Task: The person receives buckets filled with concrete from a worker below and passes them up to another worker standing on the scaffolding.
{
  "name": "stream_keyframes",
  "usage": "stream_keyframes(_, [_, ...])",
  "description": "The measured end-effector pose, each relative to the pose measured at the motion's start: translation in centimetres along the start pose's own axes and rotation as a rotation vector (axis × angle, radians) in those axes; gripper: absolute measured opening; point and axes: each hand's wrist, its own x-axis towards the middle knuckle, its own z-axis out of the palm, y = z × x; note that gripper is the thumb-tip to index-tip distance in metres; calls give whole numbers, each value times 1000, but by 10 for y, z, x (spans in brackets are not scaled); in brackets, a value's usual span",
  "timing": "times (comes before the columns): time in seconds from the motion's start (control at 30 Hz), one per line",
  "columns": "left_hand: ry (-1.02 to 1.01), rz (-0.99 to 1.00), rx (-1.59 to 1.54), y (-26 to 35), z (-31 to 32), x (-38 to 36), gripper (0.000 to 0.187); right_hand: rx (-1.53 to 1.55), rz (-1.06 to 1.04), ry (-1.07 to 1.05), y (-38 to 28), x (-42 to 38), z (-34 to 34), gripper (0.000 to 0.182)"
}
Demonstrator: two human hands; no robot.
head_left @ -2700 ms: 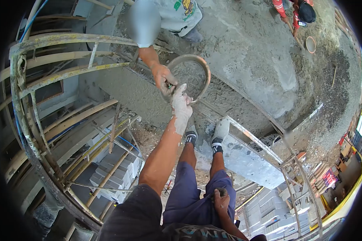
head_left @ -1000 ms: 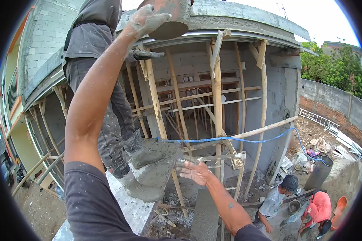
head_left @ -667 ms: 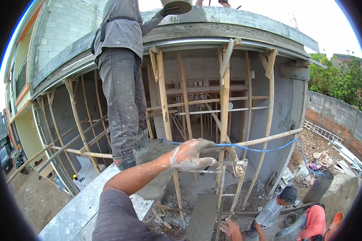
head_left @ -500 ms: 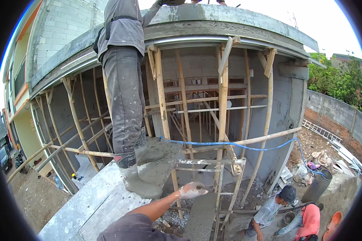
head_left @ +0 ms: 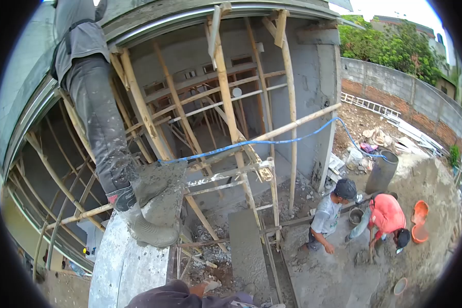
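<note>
At the bottom edge, beside a dark sleeve (head_left: 161, 296), shows a small part of my left hand (head_left: 210, 286), whitened with cement. Its fingers are mostly hidden, so I cannot make out their shape or anything in them. Below and in front of it lies a long mortar-covered plank (head_left: 247, 246). My right hand is not in view. To the left, a person in grey rubber boots (head_left: 151, 228) stands on a mortar-caked board (head_left: 167, 179) over pale metal sheets (head_left: 120, 262).
Bamboo props (head_left: 226, 92) hold up the slab edge. A blue hose (head_left: 272, 141) crosses a bamboo rail. Below right are a person in a dark cap (head_left: 327, 215) and a bent person in a red shirt (head_left: 387, 211), near a bucket (head_left: 355, 215) and orange basins (head_left: 420, 220).
The view has swung right and down. My outstretched left hand has drawn back toward my body and is now mostly hidden. The person in red now shows more fully, bent over a tool handle.
</note>
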Motion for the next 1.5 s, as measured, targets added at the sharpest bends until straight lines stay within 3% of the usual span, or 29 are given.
stream_keyframes(0.13, [-86,-8,-79,-17,-4,26,26,67,-58,21,67,-15,-5,44])
stream_keyframes(0.3, [-188,59,-95,25,-9,27,20,22,-328,100,29,-43,28,36])
stream_keyframes(0.47, [-185,121,-110,73,-2,12,14,146,-183,216,29,-106,39,31])
stream_keyframes(0.6, [-266,78,-171,103,-1,0,18,134,28,253,109,-99,25,24])
stream_keyframes(0.7, [-218,-9,-85,98,-3,35,21,197,205,302,145,-114,26,22])
stream_keyframes(0.73, [-175,8,-90,100,0,31,23,248,206,277,151,-121,28,22])
stream_keyframes(0.83, [-330,-32,-1,101,-8,62,21,309,155,276,148,-139,41,23])
stream_keyframes(0.97, [-218,33,-31,133,7,38,19,260,93,300,121,-144,51,26])
stream_keyframes(1.17, [-258,73,-29,140,28,76,19,209,-132,319,98,-132,25,45])
stream_keyframes(1.23, [-205,110,-53,151,43,43,20,202,-184,330,97,-135,7,47])
stream_keyframes(1.4, [-235,96,-120,119,77,10,20,144,-137,412,131,-121,-53,38])
stream_keyframes(1.5, [-283,-61,-52,78,95,0,20,284,-218,422,174,-120,-90,49])
